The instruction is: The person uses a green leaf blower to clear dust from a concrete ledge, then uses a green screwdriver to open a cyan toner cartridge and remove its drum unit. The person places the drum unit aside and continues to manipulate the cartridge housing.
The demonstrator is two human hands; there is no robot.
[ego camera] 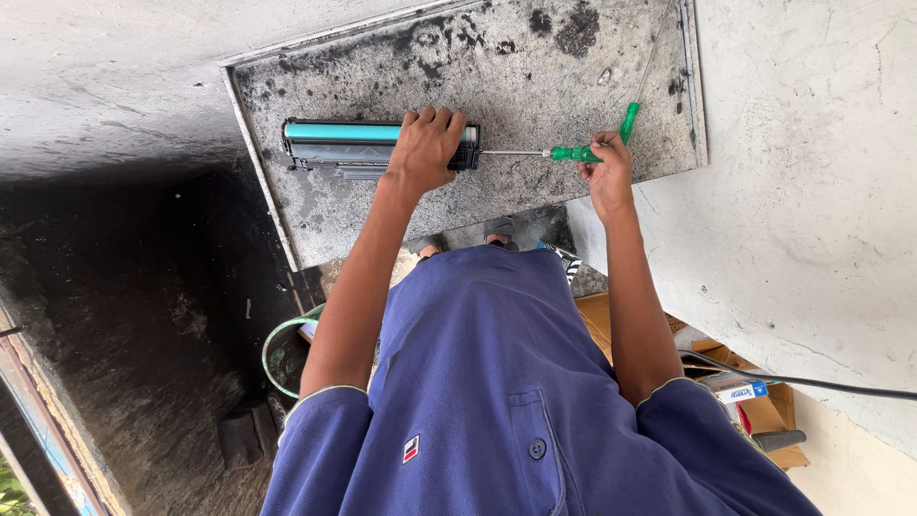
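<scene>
Item: toner cartridge [330,145], black body with a teal drum along one long side, lying flat on the stained grey bench [535,57]. It sits near the bench's left edge, roughly parallel to the near edge, with bare soot-marked surface on all other sides.

Left hand [425,145]: fingers closed over the cartridge's right end, pressing it to the bench.

Right hand [608,172]: clamped on the green handle of a screwdriver [559,153]; the metal shaft runs level to the cartridge's right end cap, tip touching or just at it, contact too small to tell. The hands are well apart, joined only by the tool's length.

Second green-handled tool [629,122]: just beyond the right hand, its thin shaft slanting up toward the bench's far right rim.

Surroundings: dark blackened floor left of the bench; green bucket [282,354] below its near-left corner; pale wall right; cardboard boxes [764,411] lower right.
</scene>
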